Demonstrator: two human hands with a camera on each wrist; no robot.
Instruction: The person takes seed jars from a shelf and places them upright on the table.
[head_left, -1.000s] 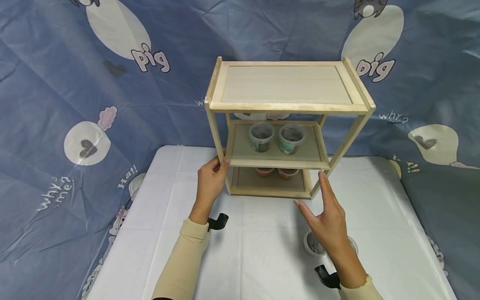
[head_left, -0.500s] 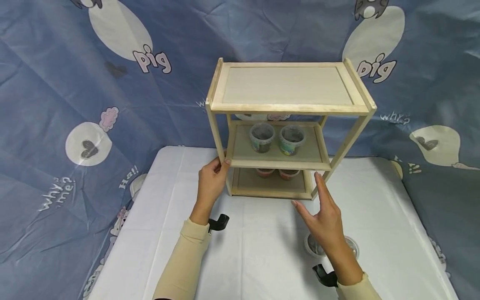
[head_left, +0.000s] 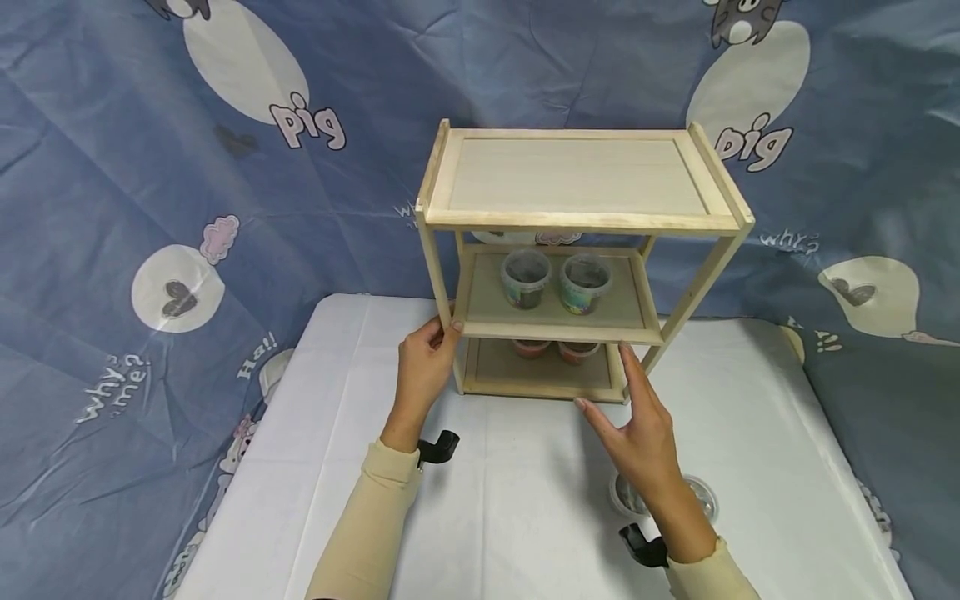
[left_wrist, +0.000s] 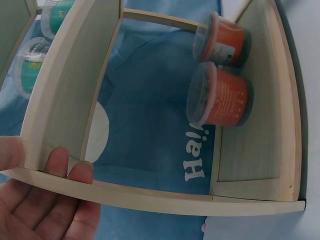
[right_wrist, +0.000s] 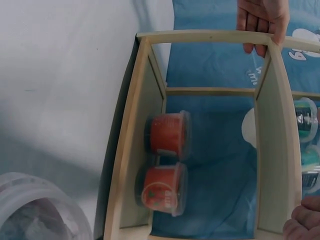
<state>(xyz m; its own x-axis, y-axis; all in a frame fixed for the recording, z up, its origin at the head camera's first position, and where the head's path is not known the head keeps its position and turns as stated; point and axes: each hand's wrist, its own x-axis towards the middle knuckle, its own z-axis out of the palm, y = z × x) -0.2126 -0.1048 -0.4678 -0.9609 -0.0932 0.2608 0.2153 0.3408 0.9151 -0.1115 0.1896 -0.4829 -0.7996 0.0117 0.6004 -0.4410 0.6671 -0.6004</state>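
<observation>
A light wooden three-tier shelf stands at the back of the table. My left hand grips its front left post at the middle tier, thumb in front and fingers wrapped behind, as the left wrist view shows. My right hand is spread, thumb and index finger apart, its index fingertip overlapping the right end of the middle tier's front edge. Two clear tubs with green labels, one left and one right, stand on the middle tier. Below, two red-labelled tubs sit on the bottom tier, partly hidden in the head view.
Two clear lidded tubs, one left and one right, stand on the white-covered table, partly behind my right forearm. A blue printed cloth hangs close behind the shelf.
My right hand has drifted slightly left along the shelf's front, its fingers still spread. The left hand keeps its grip on the post, and the tubs have stayed put.
</observation>
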